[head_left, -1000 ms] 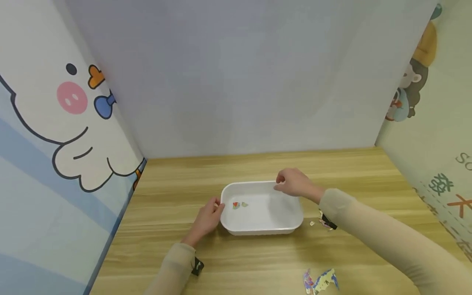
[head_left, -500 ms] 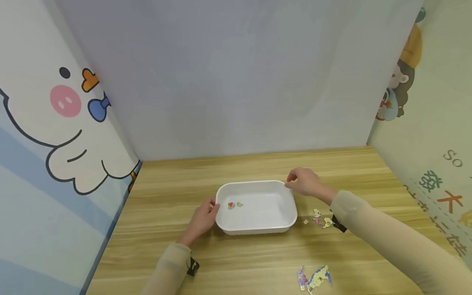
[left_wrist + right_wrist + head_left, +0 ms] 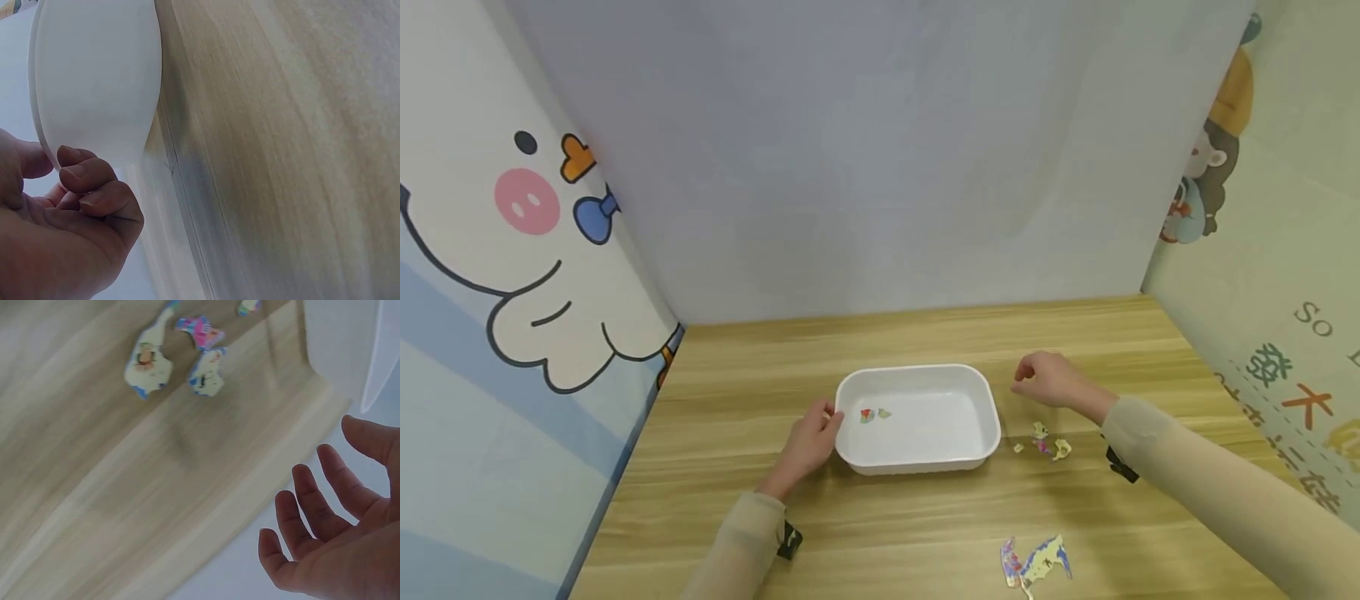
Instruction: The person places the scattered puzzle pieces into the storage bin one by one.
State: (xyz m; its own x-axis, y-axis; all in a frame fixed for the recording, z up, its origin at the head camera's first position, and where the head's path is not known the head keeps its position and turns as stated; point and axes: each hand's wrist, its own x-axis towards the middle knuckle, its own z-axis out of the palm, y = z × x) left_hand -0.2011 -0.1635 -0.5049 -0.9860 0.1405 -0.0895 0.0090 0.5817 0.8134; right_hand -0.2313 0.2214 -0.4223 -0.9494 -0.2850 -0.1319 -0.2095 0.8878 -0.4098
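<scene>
A white plastic tray [image 3: 936, 421] stands on the wooden table, with two small colourful flat pieces [image 3: 867, 415] lying in its left part. At its left end my left hand [image 3: 808, 437] pinches the rim between thumb and fingers, as the left wrist view shows on the tray wall [image 3: 100, 75]. My right hand [image 3: 1052, 381] hovers off the tray's right end, holding nothing. Its fingers are loosely bent and spread in the right wrist view. Below it on the table lie several small irregular pieces, among them a cream one [image 3: 1062, 449] and a pink one [image 3: 200, 331].
Two larger irregular pieces, a purple one [image 3: 1010, 562] and a cream-and-blue one [image 3: 1047, 560], lie near the front of the table [image 3: 737, 358]. A grey wall [image 3: 880, 167] rises behind, with cartoon-printed panels at left and right.
My right hand has moved right, from over the tray's back right corner to beside the tray, uncovering the small pieces there. The left hand stays on the rim. The head view shifts slightly.
</scene>
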